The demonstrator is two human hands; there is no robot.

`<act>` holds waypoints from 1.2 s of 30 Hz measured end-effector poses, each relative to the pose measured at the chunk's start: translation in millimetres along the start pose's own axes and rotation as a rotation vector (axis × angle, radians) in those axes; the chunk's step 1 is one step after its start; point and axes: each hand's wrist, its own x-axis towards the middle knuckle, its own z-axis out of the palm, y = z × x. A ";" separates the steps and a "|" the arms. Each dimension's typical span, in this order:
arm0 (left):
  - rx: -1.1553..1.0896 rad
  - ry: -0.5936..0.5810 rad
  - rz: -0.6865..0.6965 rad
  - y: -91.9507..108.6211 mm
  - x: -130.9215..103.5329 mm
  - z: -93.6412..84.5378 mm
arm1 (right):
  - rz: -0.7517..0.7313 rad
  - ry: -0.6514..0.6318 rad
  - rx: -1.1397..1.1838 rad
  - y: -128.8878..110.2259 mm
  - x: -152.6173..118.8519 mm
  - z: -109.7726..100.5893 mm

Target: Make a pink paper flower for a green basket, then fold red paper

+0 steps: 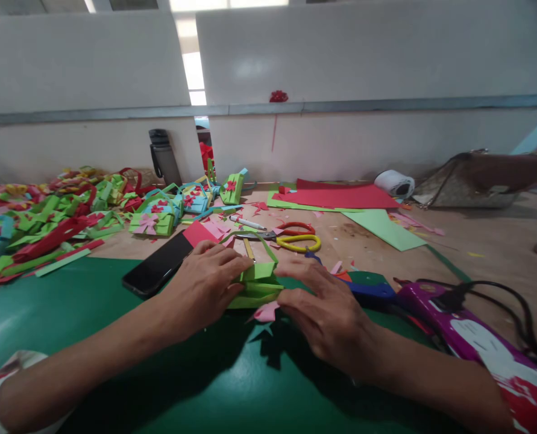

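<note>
Between my hands is a small light-green paper bag [257, 288] with a thin strip handle on top, held above the green mat. My left hand [207, 283] is closed on its left side, fingers over the upper edge. On the right side my right hand [325, 301] grips it with thumb and fingers. A pink paper piece [266, 311], perhaps a bow, sits at the bag's lower front beside my right fingertips. Behind the bag lie scissors [290, 236] with red and yellow handles. A black phone [160, 265] rests beyond my left forearm.
Finished-looking paper bags [153, 222] and a heap of coloured strips [60, 217] cover the left. Red paper sheets [340, 196] lie at the back. At right are a purple corded device [449, 319] and a handbag [480, 178]. A dark bottle [165, 158] stands by the partition.
</note>
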 end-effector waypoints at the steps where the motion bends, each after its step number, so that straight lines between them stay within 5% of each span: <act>1: -0.010 0.009 0.004 -0.5 -0.4 0.3 | -0.031 -0.017 0.003 -0.4 -0.1 0.0; 11: -0.022 0.011 0.041 -1.9 -2.6 -2.0 | 0.020 -0.184 -0.050 -4.3 -3.5 7.7; 28: -0.018 0.025 0.016 -2.0 -2.5 -6.5 | 0.034 -0.230 -0.078 -5.0 -4.7 9.3; 36: -0.031 -0.152 0.125 -17.6 -7.7 -24.9 | 0.029 -0.216 -0.067 -4.8 -4.8 11.2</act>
